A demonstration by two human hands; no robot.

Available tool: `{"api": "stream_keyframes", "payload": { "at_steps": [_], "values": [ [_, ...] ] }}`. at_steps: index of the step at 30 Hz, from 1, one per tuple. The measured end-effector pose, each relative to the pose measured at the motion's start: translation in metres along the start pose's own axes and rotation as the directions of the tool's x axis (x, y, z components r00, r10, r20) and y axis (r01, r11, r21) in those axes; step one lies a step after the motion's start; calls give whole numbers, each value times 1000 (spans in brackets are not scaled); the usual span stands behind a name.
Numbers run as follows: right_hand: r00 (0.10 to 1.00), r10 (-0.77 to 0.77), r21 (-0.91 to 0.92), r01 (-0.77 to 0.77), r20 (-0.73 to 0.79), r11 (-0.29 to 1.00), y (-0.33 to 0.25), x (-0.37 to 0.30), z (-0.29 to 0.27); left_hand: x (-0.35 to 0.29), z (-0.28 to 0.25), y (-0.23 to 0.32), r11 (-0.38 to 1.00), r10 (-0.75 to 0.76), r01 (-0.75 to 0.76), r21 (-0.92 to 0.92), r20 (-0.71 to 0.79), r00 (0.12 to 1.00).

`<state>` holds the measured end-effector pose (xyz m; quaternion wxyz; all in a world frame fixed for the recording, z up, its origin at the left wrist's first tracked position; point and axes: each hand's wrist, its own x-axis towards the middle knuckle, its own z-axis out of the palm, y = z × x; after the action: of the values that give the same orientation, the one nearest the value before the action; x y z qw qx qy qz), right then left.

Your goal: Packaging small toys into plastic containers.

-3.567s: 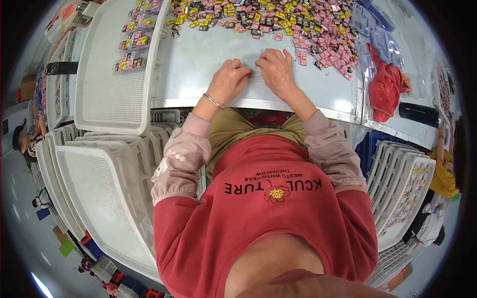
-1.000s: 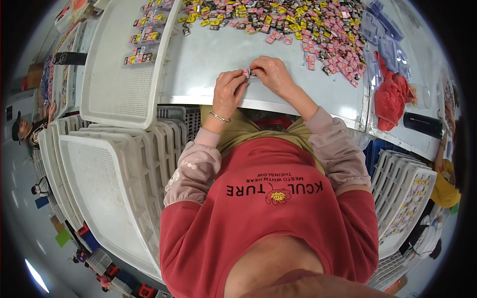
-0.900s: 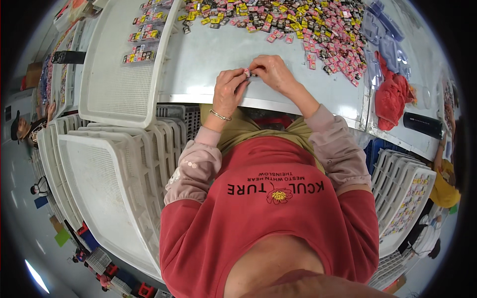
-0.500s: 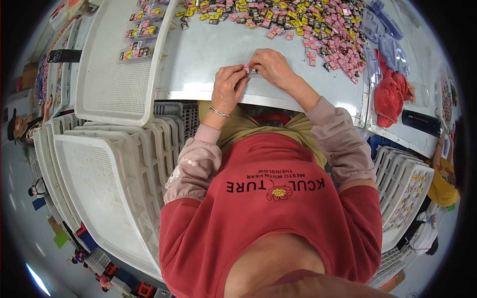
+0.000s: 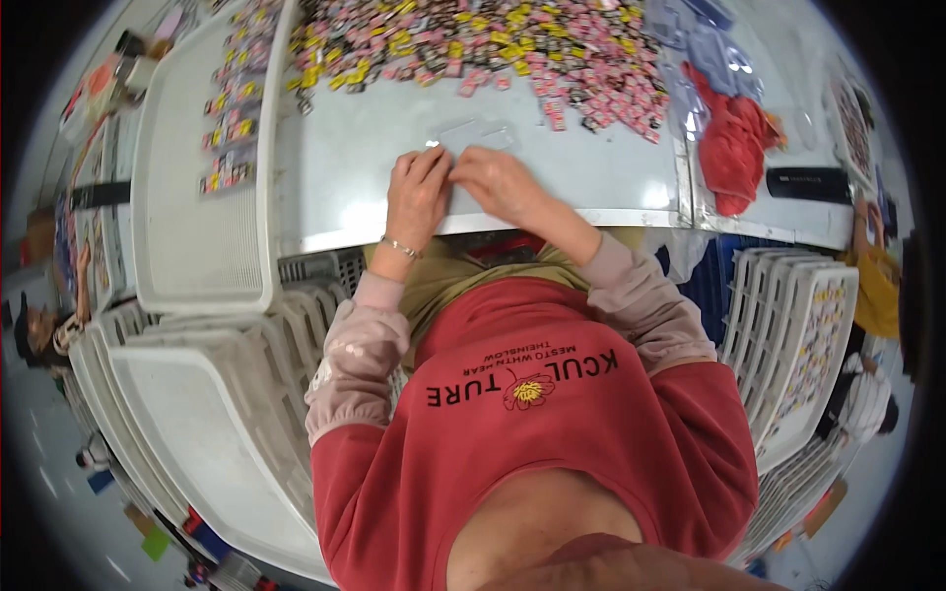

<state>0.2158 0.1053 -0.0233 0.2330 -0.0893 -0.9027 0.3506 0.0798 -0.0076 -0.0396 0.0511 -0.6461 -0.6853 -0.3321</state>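
Note:
My left hand rests near the table's front edge, fingers bent together, with a bracelet at its wrist. My right hand is close beside it, its thumb and fingers drawn into a pinch. Whatever lies between the fingers of either hand is hidden or too small to name. Just beyond the fingertips, a clear plastic piece lies on the table, partly lost in the glare. A wide heap of small pink, yellow and black pieces spreads over the far side of the table.
At left stands a white mesh tray holding rows of filled clear strips. More white trays are stacked below it, and others at right. A red bag, clear plastic pieces and a black box lie at right.
The small coloured pieces seen between my fingers no longer show there. A clear plastic piece now shows beyond my hands. The whole view has shifted, and my hands appear lower and further left.

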Motion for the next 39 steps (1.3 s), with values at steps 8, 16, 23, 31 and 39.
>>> {"api": "stream_keyframes", "payload": {
  "at_steps": [8,16,23,31,39],
  "values": [
    [814,322,-17,-376,-483,926,62,-59,-100,2,-10,19,997,-30,25,74,79,996],
    [845,209,-336,-405,-492,850,89,-45,-84,-3,-11,-3,980,-80,65,187,71,994],
    [767,235,-233,-446,-597,864,117,-30,-116,-6,-9,8,986,-139,135,100,25,990],
    [806,255,166,-195,-535,967,145,61,-144,-5,-12,8,983,-182,182,13,-1,983],
    [977,179,-335,-207,-113,919,132,198,-52,-6,-12,6,986,-166,166,14,-13,986]
  ]
}}
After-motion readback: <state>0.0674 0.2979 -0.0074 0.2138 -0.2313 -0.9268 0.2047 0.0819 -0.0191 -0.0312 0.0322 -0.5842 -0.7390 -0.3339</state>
